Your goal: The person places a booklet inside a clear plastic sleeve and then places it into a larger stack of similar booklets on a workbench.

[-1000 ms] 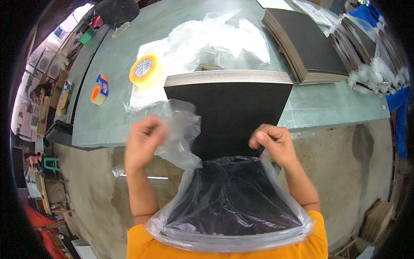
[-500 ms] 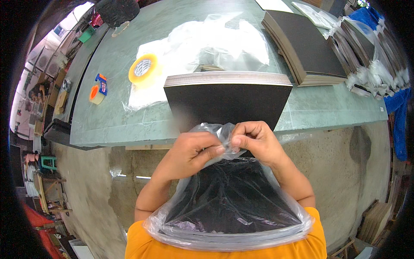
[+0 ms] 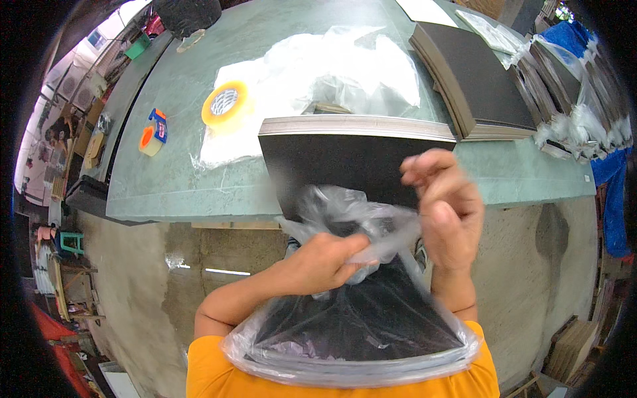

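Note:
A clear plastic bag holding a stack of black boards lies against my body, its loose mouth gathered toward the table. My left hand is closed on the bunched neck of this bag, partly smeared by motion. Just right of the bag's flared end, my right hand is raised with its fingers apart and curled, holding nothing. Beyond both hands, a thick stack of black boards stands at the near table edge, its pale layered edges facing up. The bag's loose plastic overlaps the stack's lower part.
On the green table lie crumpled clear bags, a yellow tape roll and a blue tape dispenser. A dark board stack sits at far right, beside several bagged bundles. A green stool stands left.
My right hand has let go of the plastic and moved up and right. My left hand has shifted slightly right and down, still gripping the neck, while the bag's mouth has spread out.

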The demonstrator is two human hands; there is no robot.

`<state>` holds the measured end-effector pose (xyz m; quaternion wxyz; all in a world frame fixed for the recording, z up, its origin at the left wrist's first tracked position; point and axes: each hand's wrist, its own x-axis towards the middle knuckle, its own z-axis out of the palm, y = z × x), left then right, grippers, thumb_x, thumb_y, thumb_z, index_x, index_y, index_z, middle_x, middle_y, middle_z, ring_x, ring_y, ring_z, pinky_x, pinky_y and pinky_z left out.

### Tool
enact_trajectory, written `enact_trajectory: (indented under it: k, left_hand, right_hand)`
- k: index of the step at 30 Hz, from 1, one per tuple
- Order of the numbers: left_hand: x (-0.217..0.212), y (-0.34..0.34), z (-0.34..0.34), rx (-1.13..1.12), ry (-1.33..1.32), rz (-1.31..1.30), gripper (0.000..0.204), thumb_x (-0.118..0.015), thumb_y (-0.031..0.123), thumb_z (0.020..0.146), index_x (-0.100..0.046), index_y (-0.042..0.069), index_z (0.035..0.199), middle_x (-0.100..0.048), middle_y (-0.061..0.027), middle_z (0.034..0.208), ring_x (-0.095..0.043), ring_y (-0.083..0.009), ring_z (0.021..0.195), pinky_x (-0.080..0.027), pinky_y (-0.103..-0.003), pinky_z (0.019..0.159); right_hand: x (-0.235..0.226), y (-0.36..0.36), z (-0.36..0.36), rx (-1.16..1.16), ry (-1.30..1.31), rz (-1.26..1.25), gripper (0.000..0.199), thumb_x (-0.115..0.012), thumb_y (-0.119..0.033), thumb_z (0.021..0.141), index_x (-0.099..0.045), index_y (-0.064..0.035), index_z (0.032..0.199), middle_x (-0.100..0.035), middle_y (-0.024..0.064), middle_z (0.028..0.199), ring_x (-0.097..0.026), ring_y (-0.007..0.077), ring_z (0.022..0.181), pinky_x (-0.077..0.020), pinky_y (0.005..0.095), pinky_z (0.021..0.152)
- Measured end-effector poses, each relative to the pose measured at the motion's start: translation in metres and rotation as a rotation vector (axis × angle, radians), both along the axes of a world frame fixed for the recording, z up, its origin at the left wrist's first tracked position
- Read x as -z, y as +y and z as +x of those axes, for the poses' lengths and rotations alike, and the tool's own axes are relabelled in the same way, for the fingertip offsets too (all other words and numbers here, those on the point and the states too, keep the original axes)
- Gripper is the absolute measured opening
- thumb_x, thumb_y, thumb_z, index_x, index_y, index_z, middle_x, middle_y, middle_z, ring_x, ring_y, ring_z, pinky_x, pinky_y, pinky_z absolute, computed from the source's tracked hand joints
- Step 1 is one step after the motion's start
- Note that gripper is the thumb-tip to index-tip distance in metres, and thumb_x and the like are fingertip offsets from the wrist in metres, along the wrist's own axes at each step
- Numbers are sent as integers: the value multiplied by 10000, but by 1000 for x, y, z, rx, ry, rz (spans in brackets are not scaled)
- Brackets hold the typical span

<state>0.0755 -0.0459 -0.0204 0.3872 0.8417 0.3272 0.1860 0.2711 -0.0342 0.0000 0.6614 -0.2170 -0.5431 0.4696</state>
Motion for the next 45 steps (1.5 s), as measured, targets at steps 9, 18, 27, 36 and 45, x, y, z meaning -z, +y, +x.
enact_trajectory:
  k: [9, 18, 27, 36, 45]
  left_hand:
    - [-6, 31, -11, -273, -539, -579, 200, -495, 208, 848, -555, 21, 809, -562, -14, 726, -506, -72, 700, -418, -243, 609]
    - [-7, 43, -39, 229, -210, -560, 228, -554, 206, 807, -641, -1, 846, -634, -84, 811, -576, -136, 743, -450, -256, 690]
    - [-12, 10, -44, 392, 609, 12, 90, -550, 124, 713, -547, 54, 657, -568, -136, 585, -588, -282, 580, -482, -363, 568]
    - [-11, 40, -41, 33, 648, 597, 116, -535, 125, 599, -560, 27, 657, -569, -149, 746, -551, -292, 812, -445, -401, 737]
    - [1, 21, -21, 392, 850, 0, 195, -554, 209, 694, -551, 15, 672, -569, -117, 622, -578, -267, 633, -474, -369, 578]
  right_hand:
    - [56, -1, -3, -817, 183, -785, 242, -539, -250, 818, -586, -13, 819, -561, 41, 651, -518, 97, 513, -421, 222, 447]
    - [63, -16, 22, -979, 211, -561, 291, -549, -296, 803, -564, -21, 897, -596, 104, 778, -593, 200, 707, -475, 369, 629]
    - [5, -23, 54, -422, -1820, 78, 462, -417, -415, 855, -595, 12, 858, -580, 202, 916, -556, 318, 880, -433, 410, 751]
    - [-7, -28, 34, -1033, -1768, -243, 331, -624, -315, 733, -563, 7, 685, -569, 153, 687, -552, 321, 627, -473, 368, 596]
    - [17, -26, 56, -221, -2243, 293, 299, -531, -109, 689, -565, -22, 973, -599, 111, 935, -566, 294, 844, -380, 403, 875]
